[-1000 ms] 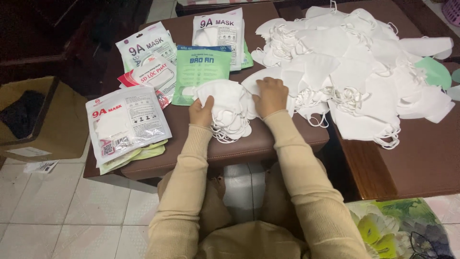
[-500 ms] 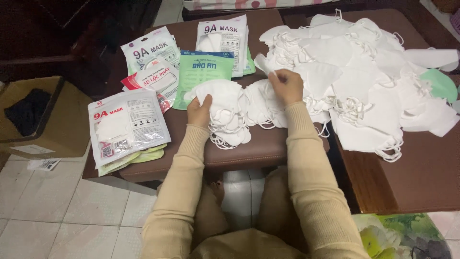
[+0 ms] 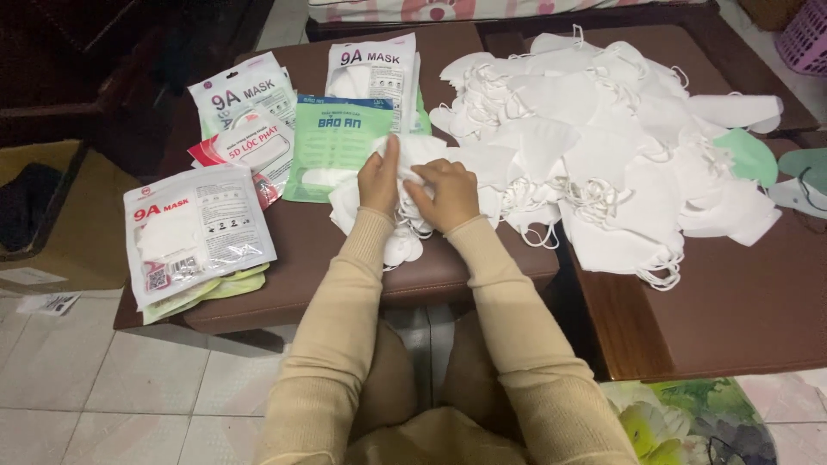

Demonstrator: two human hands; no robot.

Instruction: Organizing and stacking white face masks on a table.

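A small stack of white face masks [image 3: 407, 226] lies on the brown padded stool [image 3: 345, 258] in front of me. My left hand [image 3: 379, 179] presses on the stack's left side, fingers pointing up over a mask. My right hand [image 3: 448, 194] grips the same stack from the right, fingers curled over its top. Both hands are close together. A large loose heap of white masks [image 3: 603, 146] spreads to the right, over the stool's far corner and the wooden table [image 3: 732, 301].
Sealed mask packets lie on the stool: a white one at the front left [image 3: 196, 228], a green one [image 3: 332, 142] by my left hand, others behind. Pale green masks [image 3: 749, 155] sit at the heap's right edge. A cardboard box [image 3: 52, 215] stands on the tiled floor at left.
My right hand came back from the large heap to the small stack, meeting my left hand. The view shifted slightly right.
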